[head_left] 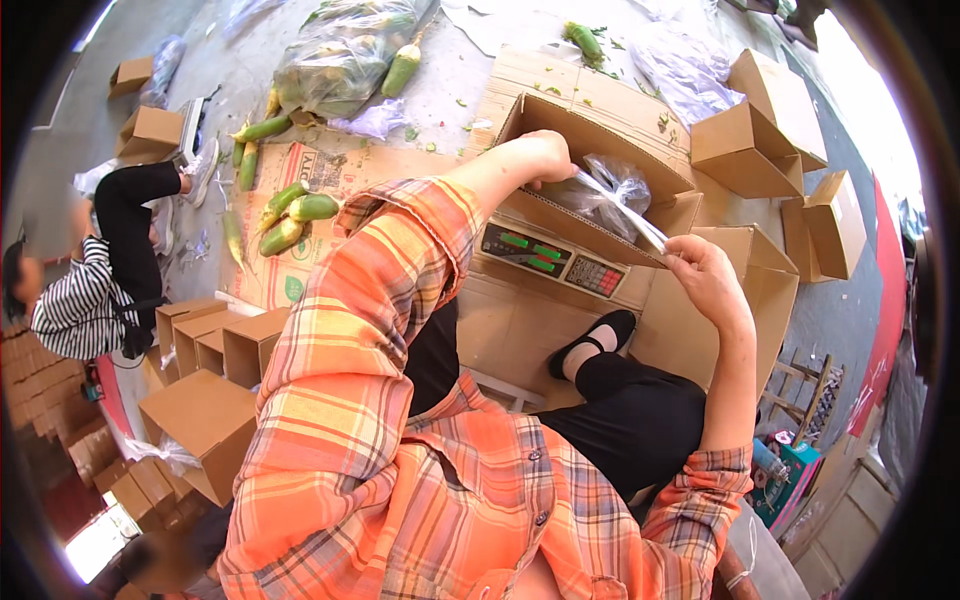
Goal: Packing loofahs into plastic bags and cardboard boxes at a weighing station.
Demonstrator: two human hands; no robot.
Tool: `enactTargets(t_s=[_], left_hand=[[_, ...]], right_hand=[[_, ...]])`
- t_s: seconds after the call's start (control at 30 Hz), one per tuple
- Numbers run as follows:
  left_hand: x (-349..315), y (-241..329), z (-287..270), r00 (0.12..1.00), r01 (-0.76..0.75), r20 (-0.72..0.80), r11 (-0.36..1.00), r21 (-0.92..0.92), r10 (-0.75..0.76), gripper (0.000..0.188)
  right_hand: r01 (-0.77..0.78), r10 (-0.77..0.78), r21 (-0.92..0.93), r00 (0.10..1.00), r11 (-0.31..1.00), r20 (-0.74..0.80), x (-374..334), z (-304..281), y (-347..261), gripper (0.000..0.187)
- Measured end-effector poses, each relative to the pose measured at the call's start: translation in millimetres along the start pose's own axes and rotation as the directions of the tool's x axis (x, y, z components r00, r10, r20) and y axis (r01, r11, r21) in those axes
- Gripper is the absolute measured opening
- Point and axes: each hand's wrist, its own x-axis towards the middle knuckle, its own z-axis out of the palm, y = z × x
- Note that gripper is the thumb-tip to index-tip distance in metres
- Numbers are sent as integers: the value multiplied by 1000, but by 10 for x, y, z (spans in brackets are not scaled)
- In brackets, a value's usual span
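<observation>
A long white strip (622,208), which looks like gathered plastic, stretches between my hands across an open cardboard box (600,140). My left hand (545,158) is closed at its far end, over the box's left side; the fingertips are partly hidden. At its near end, by the right corner of the box, my right hand (702,278) pinches the strip between thumb and fingers. Inside the box lies a crumpled clear plastic bag (618,180); its contents cannot be made out. Just in front of the box is a digital scale (552,260) with a lit green display and a keypad.
Green gourd-like vegetables (283,237) lie on flattened cardboard to the left, below a large clear bag of them (345,65). Open cartons (745,150) stand at the right, more cartons (205,420) at lower left. A person in a striped top (75,310) sits at far left.
</observation>
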Motion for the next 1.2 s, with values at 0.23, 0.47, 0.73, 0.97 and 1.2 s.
enactTargets(t_s=[0.23,0.47,0.73,0.97,1.2], left_hand=[[-285,219,-1,851,-307,-409,944,125,330,39],[115,308,488,706,-675,170,726,-129,687,51],[132,127,132,938,-345,54,905,250,343,56],[-686,347,-124,891,-407,-72,858,312,448,54],[-266,156,400,968,-244,106,733,635,229,30]], right_hand=[[-34,28,-69,996,997,-90,18,50,49,24],[7,-1,45,991,999,-133,86,84,40,24],[-25,44,153,991,988,-127,14,59,149,26],[-32,50,123,988,992,-148,34,27,219,27],[-1,30,142,979,990,-204,50,43,230,28]])
